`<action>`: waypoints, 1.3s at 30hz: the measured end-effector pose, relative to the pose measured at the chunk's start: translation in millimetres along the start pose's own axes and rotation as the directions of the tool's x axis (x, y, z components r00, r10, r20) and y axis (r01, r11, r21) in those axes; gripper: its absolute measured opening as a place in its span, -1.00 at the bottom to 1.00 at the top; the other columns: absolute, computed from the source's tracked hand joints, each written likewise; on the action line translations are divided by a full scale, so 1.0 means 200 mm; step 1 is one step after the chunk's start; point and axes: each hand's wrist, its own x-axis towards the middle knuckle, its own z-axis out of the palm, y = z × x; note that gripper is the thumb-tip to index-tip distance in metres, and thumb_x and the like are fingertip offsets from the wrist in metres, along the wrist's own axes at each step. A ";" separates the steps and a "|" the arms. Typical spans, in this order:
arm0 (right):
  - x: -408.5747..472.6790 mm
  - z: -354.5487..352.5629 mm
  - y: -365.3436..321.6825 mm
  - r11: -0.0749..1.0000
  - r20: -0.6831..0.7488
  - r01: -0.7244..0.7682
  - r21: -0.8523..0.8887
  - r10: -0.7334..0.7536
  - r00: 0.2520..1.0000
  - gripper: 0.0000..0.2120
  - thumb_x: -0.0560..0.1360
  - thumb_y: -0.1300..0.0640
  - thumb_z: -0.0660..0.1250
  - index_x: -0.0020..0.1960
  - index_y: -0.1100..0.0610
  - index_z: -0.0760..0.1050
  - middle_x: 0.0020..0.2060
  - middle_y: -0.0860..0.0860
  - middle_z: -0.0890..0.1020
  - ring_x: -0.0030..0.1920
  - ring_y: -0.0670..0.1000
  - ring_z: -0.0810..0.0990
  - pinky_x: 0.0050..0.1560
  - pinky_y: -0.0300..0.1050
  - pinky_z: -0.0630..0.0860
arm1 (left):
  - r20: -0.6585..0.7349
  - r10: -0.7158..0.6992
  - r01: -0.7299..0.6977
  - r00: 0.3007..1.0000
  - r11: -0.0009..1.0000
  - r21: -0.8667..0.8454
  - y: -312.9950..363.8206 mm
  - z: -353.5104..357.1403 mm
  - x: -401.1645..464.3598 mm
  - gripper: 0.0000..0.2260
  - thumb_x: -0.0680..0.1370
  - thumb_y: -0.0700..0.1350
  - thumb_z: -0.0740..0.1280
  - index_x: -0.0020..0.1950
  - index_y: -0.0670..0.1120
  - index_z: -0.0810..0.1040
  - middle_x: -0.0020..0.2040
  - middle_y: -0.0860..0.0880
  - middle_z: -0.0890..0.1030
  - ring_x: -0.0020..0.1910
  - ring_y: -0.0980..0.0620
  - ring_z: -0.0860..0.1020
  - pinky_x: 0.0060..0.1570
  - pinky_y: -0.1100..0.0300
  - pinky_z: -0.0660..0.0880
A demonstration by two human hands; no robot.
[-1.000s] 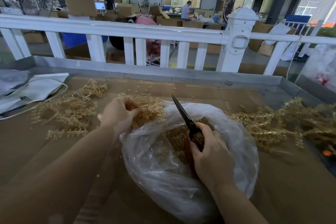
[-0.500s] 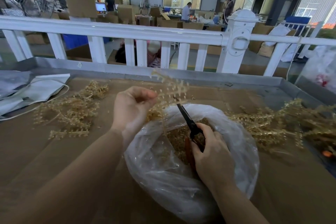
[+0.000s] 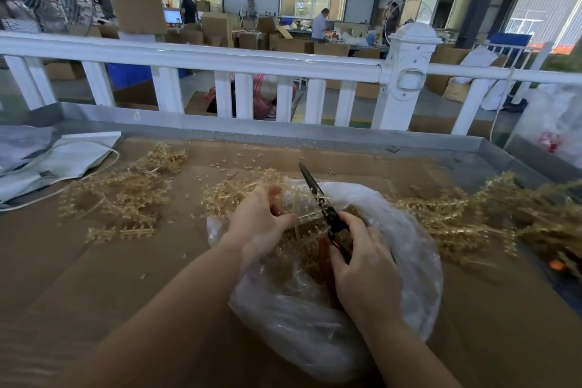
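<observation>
- The left hand [image 3: 261, 220] has come down from above the bag [image 3: 409, 230] to its mouth, bringing the sprig [image 3: 310, 216] against the snips [image 3: 316, 194]; the right hand [image 3: 367, 271] has kept its place
- Far left, flat white sheets [image 3: 63, 161] and a thin cord [image 3: 104, 167] lie by the tray's left edge
- A loose pile [image 3: 126, 195] of pale gold, spiky plastic sprigs lies well apart from the bag, with bare brown cardboard [image 3: 94, 261] in front of it
- Left hand: fingers curled, pinching the sprig at the bag's near-left rim
- The sprig is thin and branched, and it touches the dark blade
- Snips: narrow black blades point up and away, with orange-red handles; how far the blades are parted cannot be told
- Right hand: fingers wrapped round the handles, over the bag's opening
- The bag is clear, crinkled plastic, rounded, with cut bits inside
- A larger heap [image 3: 472, 214] of sprigs runs to the right edge, just beside the bag
- A grey metal rim [image 3: 283, 132] bounds the far side, and a white fence [image 3: 220, 57] stands behind it
</observation>
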 end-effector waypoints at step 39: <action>0.26 -0.27 -0.12 0.644 0.419 -0.422 0.638 0.170 0.892 -0.67 0.45 0.35 0.41 0.03 -0.05 0.54 -0.31 -0.02 0.69 -0.46 0.00 0.61 -0.50 -0.21 0.47 | 0.456 -0.158 0.389 0.876 0.791 -0.472 0.03 -0.07 -0.13 -0.61 0.18 0.17 0.53 -0.13 -0.04 0.70 -0.08 -0.09 0.61 -0.15 0.01 0.57 -0.14 0.13 0.58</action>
